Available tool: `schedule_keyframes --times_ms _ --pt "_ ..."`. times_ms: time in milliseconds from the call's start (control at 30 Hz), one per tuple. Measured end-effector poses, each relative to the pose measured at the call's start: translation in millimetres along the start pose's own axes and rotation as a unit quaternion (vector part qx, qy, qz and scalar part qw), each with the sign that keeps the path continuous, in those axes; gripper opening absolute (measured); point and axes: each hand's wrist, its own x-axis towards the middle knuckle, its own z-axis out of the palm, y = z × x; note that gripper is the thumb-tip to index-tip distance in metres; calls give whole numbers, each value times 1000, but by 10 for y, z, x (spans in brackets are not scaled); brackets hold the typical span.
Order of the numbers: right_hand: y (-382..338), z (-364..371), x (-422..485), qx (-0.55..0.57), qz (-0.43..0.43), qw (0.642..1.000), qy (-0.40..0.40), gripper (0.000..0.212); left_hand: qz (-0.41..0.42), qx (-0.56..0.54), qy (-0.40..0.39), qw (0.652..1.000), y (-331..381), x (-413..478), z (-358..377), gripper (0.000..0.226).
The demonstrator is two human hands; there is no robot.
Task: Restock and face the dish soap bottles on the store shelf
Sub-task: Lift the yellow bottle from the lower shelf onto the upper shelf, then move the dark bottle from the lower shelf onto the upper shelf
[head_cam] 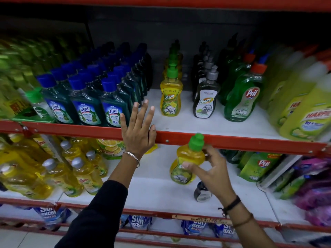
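Shelf ends blur; our right hand (213, 169) partly hides the label of the yellow, green-capped soap bottle (188, 160) it grips, tilted, below the red shelf edge (232, 141). Left hand (138, 129) spread, resting on that edge.

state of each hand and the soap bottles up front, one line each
left hand: open, fingers spread, at the red shelf edge
right hand: gripping the yellow bottle
held yellow bottle: tilted, capped, below the shelf edge
shelved yellow bottle: upright, label forward
grey-cap bottle: upright, label forward
Pril bottle: leaning left
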Motion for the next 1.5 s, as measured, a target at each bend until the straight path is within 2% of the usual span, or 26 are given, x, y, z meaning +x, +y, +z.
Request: schedule_keyframes --times_ms 233,400,533,700,867,967,1033,1167,1233,1300,1367,1433,1500 --pt "-711 -157 673 16 -100 991 90 42 -5 3 -19 1000 -3 5 -23 56" --pt "-583 73 1132 -17 -81 986 147 46 -3 10 -21 1000 -5 9 -34 57" --pt "-448 316 1338 -84 -67 985 137 53 2 13 -15 1000 -10 3 -25 57" --pt "-389 458 1403 -154 -86 977 120 50 3 8 -6 1000 -10 4 -13 57" --pt "-402 484 1375 -188 -99 972 98 55 0 6 -8 1000 -4 4 -23 56" --pt "-421 432 1312 -175 -79 978 83 58 -1 6 -12 1000 14 6 -27 56" --pt "-435 344 1171 -133 -70 983 104 55 -14 1 -19 1000 35 2 -44 57" --pt "-336 61 608 -50 -154 972 172 31 -48 -28 -30 998 148 29 -100 58" --pt "-99 -99 295 -41 -167 969 176 26 -44 -47 -21 998 267 92 -106 57" --pt "239 -247 21 -59 -125 977 160 35 -59 -68 -10 996 386 170 -86 57" --pt "628 -378 -206 -84 -49 988 118 42 -94 -69 -4 993 464 231 -48 56" --pt "1015 -483 -372 -99 46 993 44 54 -113 -55 2 992 486 248 -16 57" --pt "1362 -564 -465 -119 132 983 -55 72 -109 -48 7 993 483 241 9 57"
